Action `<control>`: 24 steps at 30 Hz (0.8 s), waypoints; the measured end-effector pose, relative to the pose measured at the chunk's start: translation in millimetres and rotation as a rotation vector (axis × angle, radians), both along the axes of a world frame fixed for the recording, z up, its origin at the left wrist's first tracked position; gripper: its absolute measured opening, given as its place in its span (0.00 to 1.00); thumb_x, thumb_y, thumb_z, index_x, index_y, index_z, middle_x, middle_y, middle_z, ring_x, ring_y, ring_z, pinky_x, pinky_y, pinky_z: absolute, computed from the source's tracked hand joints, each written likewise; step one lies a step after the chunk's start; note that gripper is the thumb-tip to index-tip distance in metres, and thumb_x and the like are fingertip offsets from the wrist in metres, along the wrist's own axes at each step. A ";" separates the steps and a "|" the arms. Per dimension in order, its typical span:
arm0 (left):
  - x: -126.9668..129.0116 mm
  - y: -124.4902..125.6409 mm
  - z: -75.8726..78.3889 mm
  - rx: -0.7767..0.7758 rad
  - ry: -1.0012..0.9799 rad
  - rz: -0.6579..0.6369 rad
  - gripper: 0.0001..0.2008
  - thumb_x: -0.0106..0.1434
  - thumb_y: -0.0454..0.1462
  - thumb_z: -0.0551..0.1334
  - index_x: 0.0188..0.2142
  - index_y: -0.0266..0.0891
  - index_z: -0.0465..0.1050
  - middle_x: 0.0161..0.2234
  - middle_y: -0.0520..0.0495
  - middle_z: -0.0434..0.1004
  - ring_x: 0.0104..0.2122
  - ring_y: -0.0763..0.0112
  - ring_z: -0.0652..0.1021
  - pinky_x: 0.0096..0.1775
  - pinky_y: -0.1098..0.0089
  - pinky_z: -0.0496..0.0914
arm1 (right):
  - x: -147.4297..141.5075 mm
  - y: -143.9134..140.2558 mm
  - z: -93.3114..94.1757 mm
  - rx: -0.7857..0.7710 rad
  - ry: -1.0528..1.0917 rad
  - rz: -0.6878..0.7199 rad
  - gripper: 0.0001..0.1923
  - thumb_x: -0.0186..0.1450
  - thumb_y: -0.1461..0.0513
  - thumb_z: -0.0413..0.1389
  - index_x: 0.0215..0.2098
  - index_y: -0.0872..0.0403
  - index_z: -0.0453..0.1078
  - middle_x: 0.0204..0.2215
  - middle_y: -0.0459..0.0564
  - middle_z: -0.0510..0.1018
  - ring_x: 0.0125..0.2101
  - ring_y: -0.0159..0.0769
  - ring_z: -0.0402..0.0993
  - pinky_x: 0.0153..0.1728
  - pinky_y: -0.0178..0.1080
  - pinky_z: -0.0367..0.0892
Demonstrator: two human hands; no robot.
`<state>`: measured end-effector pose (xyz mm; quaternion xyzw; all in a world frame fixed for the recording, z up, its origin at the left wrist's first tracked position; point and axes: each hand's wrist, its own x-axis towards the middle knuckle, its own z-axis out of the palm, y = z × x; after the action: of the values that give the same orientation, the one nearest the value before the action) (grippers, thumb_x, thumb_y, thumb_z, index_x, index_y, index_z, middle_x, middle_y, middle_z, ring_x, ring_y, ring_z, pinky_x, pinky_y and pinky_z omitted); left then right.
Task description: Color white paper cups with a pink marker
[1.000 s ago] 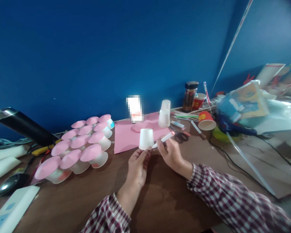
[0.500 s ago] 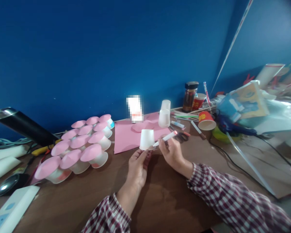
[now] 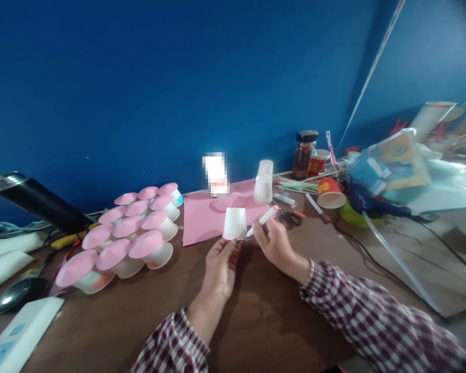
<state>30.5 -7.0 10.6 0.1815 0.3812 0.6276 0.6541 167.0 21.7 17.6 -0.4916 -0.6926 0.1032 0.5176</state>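
Blue wall (image 3: 178, 93) closes off the far edge, leaving little depth behind the things near it. The brown surface (image 3: 272, 326) runs forward from there; its roomiest part is the near stretch between the two checked sleeves (image 3: 373, 311), while a power strip (image 3: 27, 331) bounds the left side and a plastic-wrapped heap (image 3: 396, 160) the right.

Left of the hands, twelve coned cups (image 3: 151, 244) stand close together in rows, each topped by a pink cone; that share of the work looks finished. A pink sheet (image 3: 204, 223) lies beyond the hands, with flat pink rounds (image 3: 227, 203) on it, seemingly not yet made into cones. By its right side are plain cups (image 3: 263, 189), two of them visible, bare-topped and apparently left to do.

The left hand (image 3: 222, 269) pinches the lower rim of a white cup (image 3: 235, 223), upside down in front of the sheet, with no cone on it and no marking that shows on this side. The right hand (image 3: 275, 243) grips a white pen (image 3: 264, 220), its tip just beside the cup's lower right edge; whether they touch I cannot tell. Scissors (image 3: 293, 220) lie just beyond the right hand, limiting room on that side.
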 end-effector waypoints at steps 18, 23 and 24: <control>-4.6 0.5 7.4 -0.110 -0.278 -0.030 0.06 0.53 0.23 0.63 0.28 0.32 0.71 0.29 0.47 0.77 0.29 0.75 0.79 0.29 0.82 0.74 | -2.0 10.5 -10.4 -0.144 0.474 0.213 0.13 0.67 0.58 0.48 0.49 0.52 0.59 0.41 0.54 0.73 0.39 0.37 0.72 0.41 0.42 0.69; -5.5 -1.1 7.8 -0.148 -0.309 -0.097 0.06 0.54 0.24 0.62 0.31 0.32 0.71 0.29 0.47 0.77 0.29 0.75 0.79 0.25 0.83 0.73 | -3.2 7.0 -7.2 -0.197 0.426 0.232 0.12 0.67 0.56 0.48 0.47 0.53 0.62 0.35 0.48 0.71 0.31 0.32 0.69 0.33 0.35 0.68; -5.5 -1.2 7.7 -0.151 -0.311 -0.103 0.06 0.54 0.24 0.62 0.31 0.32 0.71 0.29 0.47 0.77 0.29 0.74 0.79 0.25 0.84 0.73 | -3.4 6.1 -5.7 -0.193 0.418 0.233 0.12 0.67 0.56 0.48 0.46 0.53 0.63 0.34 0.48 0.71 0.31 0.32 0.68 0.33 0.35 0.67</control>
<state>25.0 -8.2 18.3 0.0516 0.3116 0.5834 0.7482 163.7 27.8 11.9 -0.4237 -0.6096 0.3269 0.5848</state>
